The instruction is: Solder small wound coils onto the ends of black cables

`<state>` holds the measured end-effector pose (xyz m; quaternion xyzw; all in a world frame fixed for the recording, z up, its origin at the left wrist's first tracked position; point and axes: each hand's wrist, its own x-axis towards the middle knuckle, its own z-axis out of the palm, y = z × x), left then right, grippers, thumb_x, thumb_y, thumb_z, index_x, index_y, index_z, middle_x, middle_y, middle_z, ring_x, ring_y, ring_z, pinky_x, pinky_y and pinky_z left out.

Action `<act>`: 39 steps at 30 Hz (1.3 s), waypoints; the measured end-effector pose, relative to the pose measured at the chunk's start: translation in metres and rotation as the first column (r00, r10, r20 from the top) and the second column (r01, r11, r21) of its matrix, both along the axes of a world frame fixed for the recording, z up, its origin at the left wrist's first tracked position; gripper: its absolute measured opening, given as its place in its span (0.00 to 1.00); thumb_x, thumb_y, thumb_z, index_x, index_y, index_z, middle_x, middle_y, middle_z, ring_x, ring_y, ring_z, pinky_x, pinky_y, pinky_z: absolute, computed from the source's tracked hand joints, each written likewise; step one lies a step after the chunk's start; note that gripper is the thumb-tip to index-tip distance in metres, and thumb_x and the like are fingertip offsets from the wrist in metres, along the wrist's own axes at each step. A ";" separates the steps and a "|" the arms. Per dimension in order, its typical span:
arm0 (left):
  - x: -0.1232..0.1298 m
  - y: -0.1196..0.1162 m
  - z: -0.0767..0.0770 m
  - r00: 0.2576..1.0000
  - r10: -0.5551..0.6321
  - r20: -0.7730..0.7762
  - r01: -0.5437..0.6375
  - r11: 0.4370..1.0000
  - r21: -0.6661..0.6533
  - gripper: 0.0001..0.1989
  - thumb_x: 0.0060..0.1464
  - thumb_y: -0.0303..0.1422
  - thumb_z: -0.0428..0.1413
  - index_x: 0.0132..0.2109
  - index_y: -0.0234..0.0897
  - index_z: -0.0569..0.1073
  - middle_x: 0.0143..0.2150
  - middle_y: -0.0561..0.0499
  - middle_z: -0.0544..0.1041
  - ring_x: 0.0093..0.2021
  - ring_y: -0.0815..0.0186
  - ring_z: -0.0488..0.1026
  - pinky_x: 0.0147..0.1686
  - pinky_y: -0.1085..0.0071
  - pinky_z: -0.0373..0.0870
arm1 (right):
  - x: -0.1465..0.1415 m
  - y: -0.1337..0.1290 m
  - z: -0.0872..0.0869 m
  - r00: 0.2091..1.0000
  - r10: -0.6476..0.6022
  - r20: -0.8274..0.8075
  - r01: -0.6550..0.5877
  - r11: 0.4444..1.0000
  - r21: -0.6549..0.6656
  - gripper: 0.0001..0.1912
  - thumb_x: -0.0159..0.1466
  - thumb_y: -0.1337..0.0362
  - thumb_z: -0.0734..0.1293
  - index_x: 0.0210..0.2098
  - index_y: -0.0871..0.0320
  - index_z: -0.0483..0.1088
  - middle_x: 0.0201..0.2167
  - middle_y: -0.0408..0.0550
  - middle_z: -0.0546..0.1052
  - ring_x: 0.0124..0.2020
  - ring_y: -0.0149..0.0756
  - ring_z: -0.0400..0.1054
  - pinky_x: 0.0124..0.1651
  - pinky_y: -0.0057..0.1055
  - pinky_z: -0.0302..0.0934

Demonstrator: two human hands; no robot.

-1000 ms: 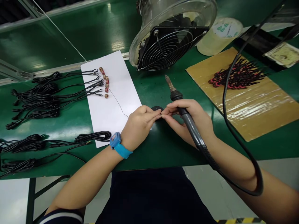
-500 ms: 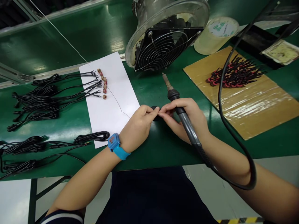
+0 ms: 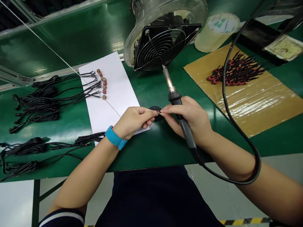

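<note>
My left hand (image 3: 134, 121), with a blue wristband, pinches a small coppery part (image 3: 158, 112) between thumb and forefinger. A thin wire (image 3: 112, 106) runs down from the upper left across the paper to this hand. My right hand (image 3: 193, 118) has a soldering iron (image 3: 187, 130) lodged in it, tip pointing up and away toward the fan. Thumb and forefinger of that hand meet at the same small part; its exact shape is too small to make out. Just behind the fingertips lies a round black object (image 3: 155, 108) on the green bench, partly hidden.
White paper (image 3: 120, 82) carries several small copper-wound rings (image 3: 104, 91) beside stripped cable ends. Bundled black cables (image 3: 44, 107) lie left. A fan with wire guard (image 3: 163, 47) stands ahead. Right are a tape roll (image 3: 216, 33) and a brown board (image 3: 251, 110) bearing black-and-red parts (image 3: 236, 71).
My left wrist has turned and shifted slightly left, so the small coppery part now shows between the fingertips. The soldering iron stands a little more upright, its tip higher.
</note>
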<state>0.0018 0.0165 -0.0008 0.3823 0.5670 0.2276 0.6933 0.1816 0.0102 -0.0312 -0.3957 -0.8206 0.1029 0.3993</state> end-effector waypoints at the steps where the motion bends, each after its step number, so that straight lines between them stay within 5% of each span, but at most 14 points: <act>1: 0.001 0.000 0.001 1.000 0.006 -0.011 -0.006 1.000 0.003 0.10 0.53 0.30 0.57 0.25 0.31 0.73 0.18 0.55 0.67 0.16 0.80 0.59 0.17 0.81 0.60 | 0.002 0.001 -0.001 1.000 0.001 -0.021 -0.002 1.000 -0.021 0.05 0.60 0.66 0.65 0.36 0.51 0.66 0.30 0.41 0.76 0.33 0.35 0.69 0.36 0.35 0.65; 8: 0.004 -0.003 0.000 0.994 0.088 -0.062 -0.083 0.994 0.077 0.09 0.55 0.25 0.54 0.27 0.30 0.73 0.22 0.51 0.74 0.20 0.75 0.70 0.23 0.78 0.70 | 0.006 0.004 -0.015 0.986 0.054 -0.158 -0.095 0.959 -0.266 0.15 0.57 0.67 0.68 0.42 0.55 0.63 0.39 0.44 0.75 0.34 0.30 0.72 0.38 0.29 0.69; 20: 0.008 -0.005 -0.007 0.990 0.134 -0.044 -0.127 0.983 0.130 0.07 0.55 0.23 0.53 0.30 0.28 0.74 0.29 0.47 0.77 0.33 0.67 0.78 0.30 0.75 0.78 | 0.001 0.004 -0.020 0.995 0.009 -0.103 -0.031 0.976 -0.215 0.14 0.55 0.69 0.70 0.38 0.55 0.63 0.34 0.40 0.74 0.33 0.29 0.72 0.36 0.24 0.69; 27: 0.006 -0.006 -0.005 0.990 0.137 -0.013 -0.135 0.985 0.108 0.06 0.55 0.24 0.54 0.32 0.28 0.75 0.31 0.47 0.78 0.35 0.67 0.78 0.34 0.75 0.77 | 0.001 0.003 -0.013 0.968 -0.006 -0.253 -0.073 0.950 -0.303 0.12 0.59 0.66 0.67 0.40 0.54 0.62 0.35 0.43 0.74 0.36 0.31 0.72 0.39 0.30 0.69; 39: 0.009 -0.010 -0.009 0.986 0.169 0.005 -0.168 0.978 0.124 0.07 0.55 0.24 0.53 0.30 0.29 0.73 0.30 0.47 0.78 0.33 0.70 0.77 0.37 0.72 0.77 | -0.016 -0.003 0.006 0.980 0.009 0.200 -0.004 1.000 -0.024 0.05 0.62 0.69 0.61 0.37 0.56 0.65 0.27 0.44 0.69 0.30 0.33 0.64 0.30 0.29 0.60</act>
